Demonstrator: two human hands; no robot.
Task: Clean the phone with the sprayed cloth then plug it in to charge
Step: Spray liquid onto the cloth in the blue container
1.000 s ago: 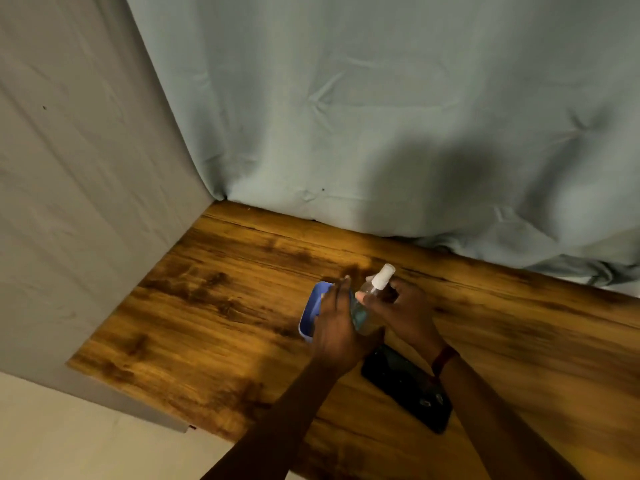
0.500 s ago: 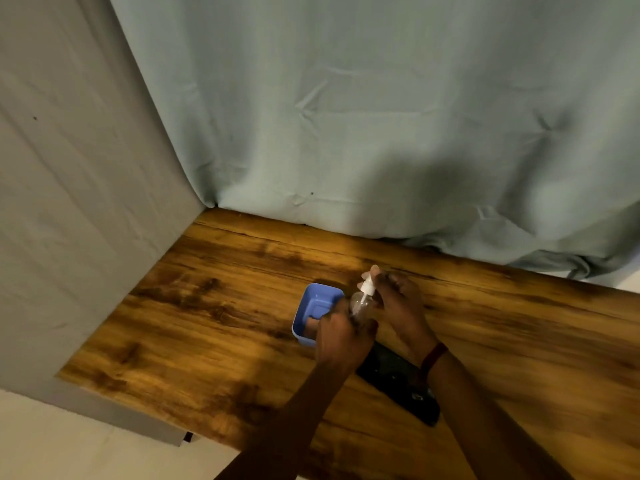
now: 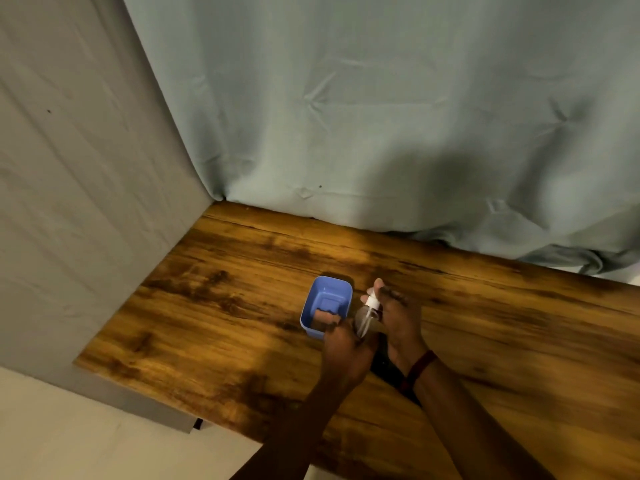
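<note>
A small blue tray (image 3: 329,292) sits on the wooden desk (image 3: 225,323), and a pinkish cloth (image 3: 323,319) lies bunched in its near end. Just right of the tray, the right hand (image 3: 398,318) grips a clear spray bottle (image 3: 365,318) with a white nozzle. The fingers wrap the neck, one finger sits on top of the nozzle, and the bottle is tilted with its head towards the far edge of the desk. The left hand (image 3: 343,351) is curled at the tray's near right corner, against the bottle's lower end. I cannot tell whether it grasps the bottle, the tray or nothing.

The dark phone (image 3: 383,368) lies flat on the desk, near and to the right of the tray. Both wrists cover most of it, so only a strip shows between them. A dark red wristband (image 3: 420,367) circles the right wrist. Beyond the tray a grey-blue curtain (image 3: 381,116) hangs down to the desk's far edge. Well left of the tray, a grey panel (image 3: 69,202) closes off that side of the desk.
</note>
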